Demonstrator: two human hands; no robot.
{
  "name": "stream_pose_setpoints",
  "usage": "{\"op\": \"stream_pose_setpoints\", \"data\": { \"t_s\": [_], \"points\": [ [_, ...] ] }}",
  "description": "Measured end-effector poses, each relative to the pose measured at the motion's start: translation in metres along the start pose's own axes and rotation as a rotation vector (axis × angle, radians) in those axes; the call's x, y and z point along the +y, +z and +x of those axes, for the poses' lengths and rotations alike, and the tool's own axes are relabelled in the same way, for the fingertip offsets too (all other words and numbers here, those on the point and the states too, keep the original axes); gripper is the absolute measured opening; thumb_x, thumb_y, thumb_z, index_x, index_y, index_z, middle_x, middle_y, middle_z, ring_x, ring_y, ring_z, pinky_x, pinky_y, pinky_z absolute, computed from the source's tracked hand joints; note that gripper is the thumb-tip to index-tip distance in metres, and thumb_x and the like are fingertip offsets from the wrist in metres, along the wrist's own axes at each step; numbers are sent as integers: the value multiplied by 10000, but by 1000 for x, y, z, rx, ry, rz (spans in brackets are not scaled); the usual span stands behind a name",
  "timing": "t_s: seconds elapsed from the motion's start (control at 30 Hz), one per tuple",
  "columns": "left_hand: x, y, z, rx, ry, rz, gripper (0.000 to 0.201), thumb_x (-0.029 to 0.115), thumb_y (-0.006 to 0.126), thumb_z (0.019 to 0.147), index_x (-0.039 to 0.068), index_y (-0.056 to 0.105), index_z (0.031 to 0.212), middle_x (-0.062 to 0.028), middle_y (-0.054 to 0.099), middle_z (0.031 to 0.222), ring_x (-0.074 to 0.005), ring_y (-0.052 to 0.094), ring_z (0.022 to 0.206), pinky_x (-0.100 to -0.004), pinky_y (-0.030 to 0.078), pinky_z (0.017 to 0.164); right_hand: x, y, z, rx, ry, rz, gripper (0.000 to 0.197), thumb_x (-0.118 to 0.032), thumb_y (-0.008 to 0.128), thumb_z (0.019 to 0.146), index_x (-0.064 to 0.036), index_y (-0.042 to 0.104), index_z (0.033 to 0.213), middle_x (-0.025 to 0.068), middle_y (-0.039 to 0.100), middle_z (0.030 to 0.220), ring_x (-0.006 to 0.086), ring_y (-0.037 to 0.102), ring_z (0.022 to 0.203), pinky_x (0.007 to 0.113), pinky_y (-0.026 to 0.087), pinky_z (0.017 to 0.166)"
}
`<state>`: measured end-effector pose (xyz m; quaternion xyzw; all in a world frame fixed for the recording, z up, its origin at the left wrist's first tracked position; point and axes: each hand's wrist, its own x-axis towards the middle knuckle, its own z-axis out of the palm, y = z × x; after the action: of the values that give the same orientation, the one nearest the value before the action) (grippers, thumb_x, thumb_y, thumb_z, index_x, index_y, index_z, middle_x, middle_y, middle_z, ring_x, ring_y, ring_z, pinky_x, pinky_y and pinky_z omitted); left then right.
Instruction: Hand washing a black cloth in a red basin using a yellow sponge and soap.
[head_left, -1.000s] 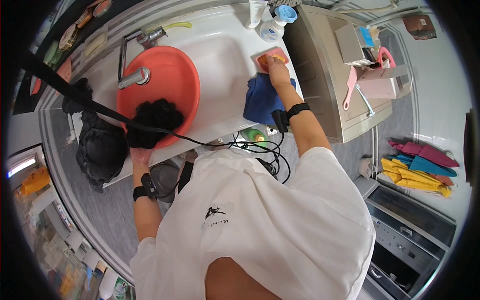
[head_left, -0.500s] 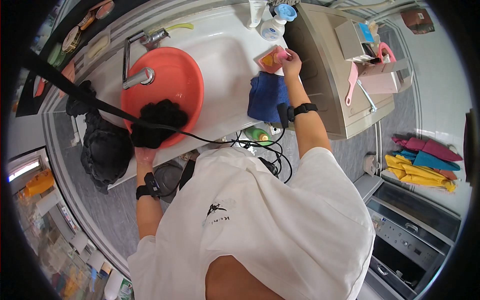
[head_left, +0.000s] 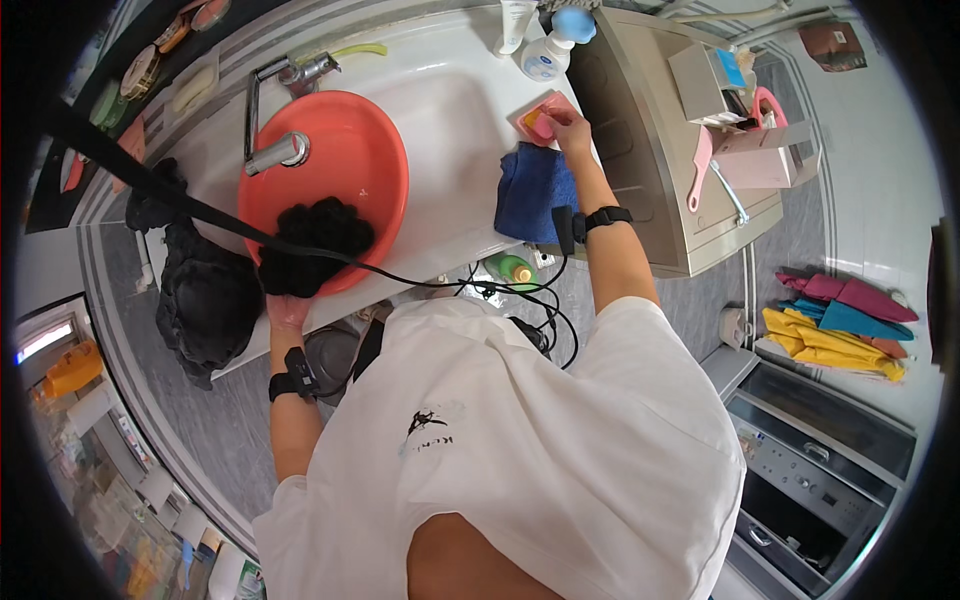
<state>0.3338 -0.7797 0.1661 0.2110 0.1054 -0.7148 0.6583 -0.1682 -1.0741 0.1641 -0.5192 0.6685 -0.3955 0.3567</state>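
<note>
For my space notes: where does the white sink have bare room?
Widest: the middle of the white sink, between red basin and blue cloth. Narrower: its back rim, between yellow-green strip and white tube. Crowded: the right end, with pink tray, pump bottle and right hand; and the red basin's front, with left hand and black bundle.

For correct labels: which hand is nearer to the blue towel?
Right. The right hand is just beyond the blue towel; the left hand is far left of it, by the red basin.
</note>
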Motion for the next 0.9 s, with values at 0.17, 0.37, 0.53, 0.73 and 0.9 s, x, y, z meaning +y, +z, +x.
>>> {"op": "stream_pose_setpoints", "data": {
  "t_s": [0.17,0.37,0.53,0.73,0.9],
  "points": [
    [-5,8,-3,33,18,41,437,325,479,915,57,507,1259,-101,501,1309,-279,482,1188,-452,349,1034,-33,-1,-6,170,-120,-434,207,-124,625,783,-38,656,968,140,673,908,273,654,836,332,503,740],
    [4,-18,0,-42,20,30,473,330,387,947,61,429,1335,-103,405,1394,-294,390,1272,-467,255,1086,-30,-9,9,85,-307,-942,232,-161,589,783,-60,622,990,163,616,977,332,594,924,410,478,798],
    [4,-18,0,-41,22,34,472,334,391,946,59,439,1326,-103,418,1384,-293,402,1261,-465,260,1085,-32,-11,19,-24,-204,-1081,351,-303,641,762,-53,608,1006,168,603,1008,346,580,952,425,469,825],
    [4,-18,1,-17,9,-13,470,336,435,930,53,466,1303,-105,441,1365,-291,423,1243,-461,276,1078,-18,-23,34,-203,-16,-815,442,-351,671,690,-42,619,1002,160,653,983,307,621,954,394,487,832],
    [2,-15,0,1,29,-21,468,338,467,917,50,486,1285,-102,458,1352,-288,438,1229,-454,292,1070,-26,-23,25,-139,-75,-730,396,-337,667,667,-55,659,945,148,673,914,293,648,882,381,503,783]
  ]
}}
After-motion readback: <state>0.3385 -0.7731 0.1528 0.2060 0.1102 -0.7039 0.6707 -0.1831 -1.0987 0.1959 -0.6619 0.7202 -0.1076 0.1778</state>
